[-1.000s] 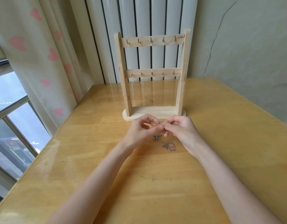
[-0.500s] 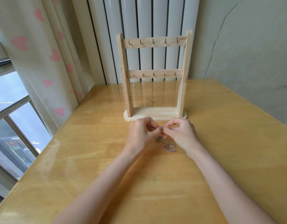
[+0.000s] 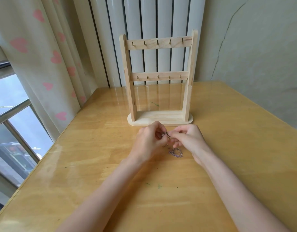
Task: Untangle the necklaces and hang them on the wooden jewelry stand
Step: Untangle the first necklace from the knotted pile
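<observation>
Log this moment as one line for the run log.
both hands pinch tangled chain: left hand, right hand | necklace pile on table | stand hooks bare

Clearances and obstructions, tabletop

We find the wooden jewelry stand upright just beyond both hands, blocking forward reach; bare table lies open left, right and near us; curtain and wall bound the sides.
</observation>
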Demonstrator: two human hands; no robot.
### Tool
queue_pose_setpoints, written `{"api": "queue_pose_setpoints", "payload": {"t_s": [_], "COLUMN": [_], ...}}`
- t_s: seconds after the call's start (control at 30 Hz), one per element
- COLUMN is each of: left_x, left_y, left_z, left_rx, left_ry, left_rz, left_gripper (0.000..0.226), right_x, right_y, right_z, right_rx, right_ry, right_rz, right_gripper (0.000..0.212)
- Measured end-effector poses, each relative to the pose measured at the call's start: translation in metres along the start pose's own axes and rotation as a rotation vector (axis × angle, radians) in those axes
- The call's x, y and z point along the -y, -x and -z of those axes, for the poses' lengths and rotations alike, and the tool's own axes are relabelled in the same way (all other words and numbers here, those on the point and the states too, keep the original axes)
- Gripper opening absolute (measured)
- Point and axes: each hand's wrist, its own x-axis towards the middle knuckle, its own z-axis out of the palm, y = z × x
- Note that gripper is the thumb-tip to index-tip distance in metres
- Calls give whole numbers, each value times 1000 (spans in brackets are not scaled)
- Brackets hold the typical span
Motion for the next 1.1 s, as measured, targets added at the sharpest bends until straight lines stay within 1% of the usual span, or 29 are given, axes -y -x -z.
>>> {"api": "queue_pose_setpoints", "payload": {"t_s": [0.07, 0.17, 0.2, 0.27, 0.33, 0.4, 0.47, 0.5, 0.63, 0.7, 0.83, 0.9, 1.0, 1.1], "left_x": [0, 1, 1, 2, 4, 7, 10, 11, 15, 17, 16, 15, 13, 7], "left_y": [1, 0, -1, -2, -1, -2, -4, -5, -7, -8, -8, -8, -6, -3], "left_z": [-1, 0, 1, 3, 5, 3, 0, -1, -1, 0, 2, 5, 8, 7], "left_rx": [31, 57, 59, 82, 111, 101, 83, 76, 47, 48, 49, 77, 144, 174], "left_ry": [-22, 49, 108, 302, 454, 431, 300, 254, 273, 261, 247, 234, 253, 297], "left_rz": [-18, -5, 23, 122, 214, 226, 197, 183, 216, 213, 164, 121, 74, 87], "left_gripper": [13, 18, 21, 22, 18, 16, 18, 20, 22, 21, 26, 30, 30, 23], "right_x": [0, 1, 1, 2, 2, -1, -3, -4, -5, -4, -3, -3, -4, -4], "right_y": [0, 1, 1, 1, 0, -1, -1, -1, -1, -1, 0, 0, -1, -3], "right_z": [0, 0, 0, 1, 1, -1, -3, -4, -5, -5, -3, -1, 0, -1], "right_rx": [4, 66, 87, 110, 98, 55, 14, -5, -55, -36, 4, 8, 11, 5], "right_ry": [-29, -182, -235, -294, -233, -56, 87, 111, 56, 26, 63, 101, 84, -33], "right_rz": [-36, -98, -107, -108, -93, -61, -21, -4, 48, 83, 116, 125, 75, -16], "right_gripper": [7, 4, 5, 7, 7, 9, 11, 11, 4, 8, 10, 11, 14, 15]}}
